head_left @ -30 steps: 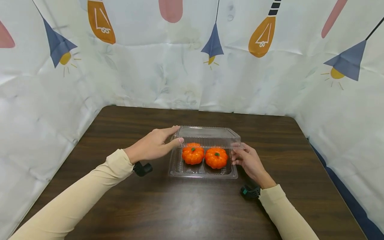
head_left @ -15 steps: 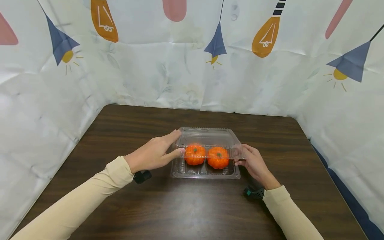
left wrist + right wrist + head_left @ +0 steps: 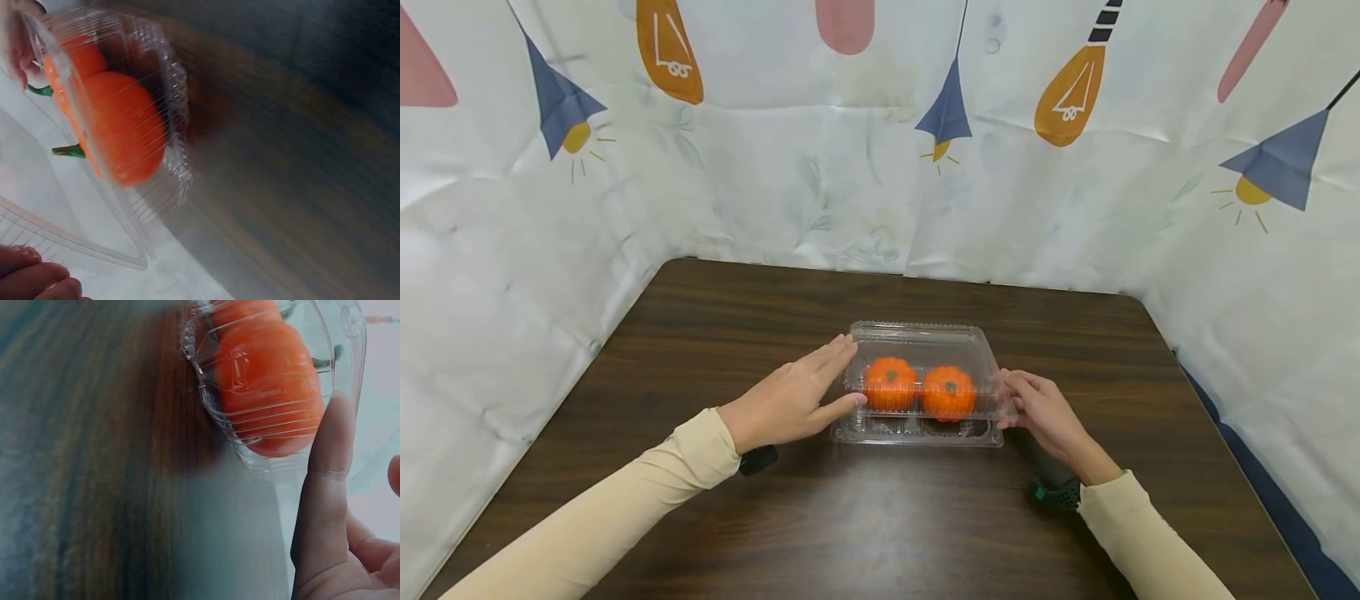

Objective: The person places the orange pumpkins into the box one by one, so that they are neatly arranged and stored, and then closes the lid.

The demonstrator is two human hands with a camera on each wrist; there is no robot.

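Observation:
A clear plastic clamshell container [image 3: 917, 437] holds two orange toy pumpkins [image 3: 890, 383] [image 3: 948, 392] with green stems. Its hinged lid [image 3: 917, 335] tilts low over them, with a gap at the front. My left hand [image 3: 797, 400] lies along the lid's left side, fingers straight and thumb touching the front left corner. At the right front corner, my right hand [image 3: 1048, 417] holds the lid's edge between bent fingers. One finger [image 3: 328, 447] reaches the container's rim in the right wrist view. Its remaining fingers are partly out of frame there.
The container stands on a dark wooden table [image 3: 880, 533]. White cloth [image 3: 775, 167] printed with lamps and bulbs hangs around its back and sides. A dark blue strip [image 3: 1247, 467] shows beyond the table's right edge.
The lid has swung down toward the container's base, its front edge now in front of the pumpkins' middles. Both hands have come down and nearer with it.

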